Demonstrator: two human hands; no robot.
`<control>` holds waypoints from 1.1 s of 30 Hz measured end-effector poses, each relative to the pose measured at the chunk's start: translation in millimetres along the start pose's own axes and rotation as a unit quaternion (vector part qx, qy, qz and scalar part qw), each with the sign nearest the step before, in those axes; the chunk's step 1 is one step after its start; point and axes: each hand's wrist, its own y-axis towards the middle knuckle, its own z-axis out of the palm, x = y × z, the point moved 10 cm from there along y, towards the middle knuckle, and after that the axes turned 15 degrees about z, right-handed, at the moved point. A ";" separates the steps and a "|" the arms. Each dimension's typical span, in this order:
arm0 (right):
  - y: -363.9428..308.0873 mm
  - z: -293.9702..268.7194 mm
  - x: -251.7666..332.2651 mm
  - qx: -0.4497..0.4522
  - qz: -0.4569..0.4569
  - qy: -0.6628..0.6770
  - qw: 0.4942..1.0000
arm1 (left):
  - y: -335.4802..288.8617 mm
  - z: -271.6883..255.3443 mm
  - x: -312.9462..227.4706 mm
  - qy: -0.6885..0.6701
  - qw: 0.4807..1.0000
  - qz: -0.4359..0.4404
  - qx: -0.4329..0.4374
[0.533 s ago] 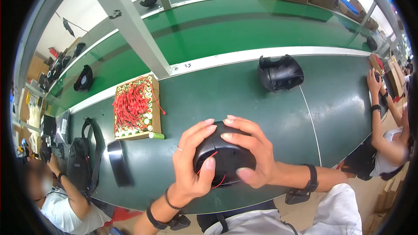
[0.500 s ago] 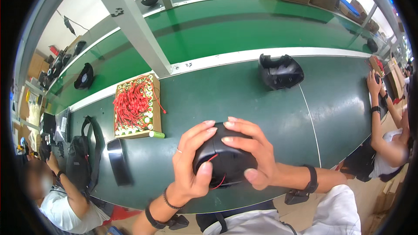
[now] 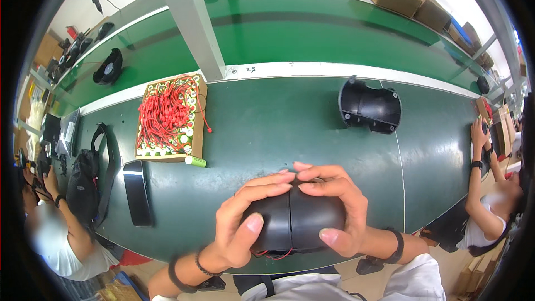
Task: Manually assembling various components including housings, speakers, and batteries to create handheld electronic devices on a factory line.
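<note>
A: Where's the piece?
B: Black casing [image 3: 316, 214], low centre, over the near side of the green bench [image 3: 251, 117]. Seam runs down its middle. Resting or lifted: cannot tell.

A: Hands?
B: Both gripping it. Left hand [image 3: 237, 220] curls round the left flank, right hand [image 3: 351, 217] round the right. Thumbs on the near side, fingertips close together at the far end of the seam.

A: Step in hand?
B: Looks like a two-handed hold across the seam. Pressing or merely steadying, unclear. Red wires [image 3: 278, 256] show below the near edge.

A: Next move calls for?
B: My judgement: even grip either side, wires clear of any pinching edge. Open black shell [image 3: 372, 105] lies well apart, beyond the right hand.
</note>
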 end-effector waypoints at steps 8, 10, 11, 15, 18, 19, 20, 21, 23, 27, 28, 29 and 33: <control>-7.5 10.4 -2.8 0.019 0.032 0.016 0.999 | -3.2 -1.3 -5.2 0.012 1.000 0.013 -0.017; -10.1 11.9 2.7 0.013 0.008 0.021 1.000 | -2.7 2.1 -14.2 0.046 0.998 0.042 0.014; -9.8 13.1 3.4 0.017 0.011 0.019 1.000 | -2.8 0.4 -13.4 0.045 0.998 0.040 0.010; -12.0 17.1 13.2 0.015 -0.024 -0.008 1.000 | -6.2 4.2 -18.6 0.069 0.994 0.078 0.013; -13.9 17.9 17.4 0.013 -0.042 -0.022 0.999 | -4.9 4.5 -24.1 0.074 0.993 0.092 0.016; -13.8 17.7 17.8 0.010 -0.049 -0.030 0.998 | -3.5 5.7 -25.6 0.060 0.993 0.099 0.025; -13.6 18.5 17.2 0.011 -0.050 -0.030 0.998 | -3.5 5.2 -26.0 0.061 0.993 0.099 0.025; -13.3 19.7 16.9 0.009 -0.050 -0.037 0.998 | -3.1 4.3 -27.5 0.070 0.992 0.103 0.024; -15.0 19.0 17.5 0.007 -0.051 -0.044 0.998 | -2.7 6.1 -30.4 0.079 0.991 0.107 0.023; -0.8 15.7 11.2 0.008 0.009 -0.023 1.000 | 3.6 1.2 -21.6 0.087 0.993 0.078 0.016; 3.4 14.4 6.9 0.004 0.051 -0.029 0.998 | 5.5 -2.0 -14.7 0.072 0.996 0.051 0.002; 4.7 15.8 1.8 0.007 0.080 -0.019 0.997 | 5.9 -3.3 -8.6 0.062 0.998 0.034 0.006; 24.2 8.9 -12.8 0.048 0.183 0.025 0.982 | 3.8 -10.0 13.6 0.029 0.995 -0.099 -0.012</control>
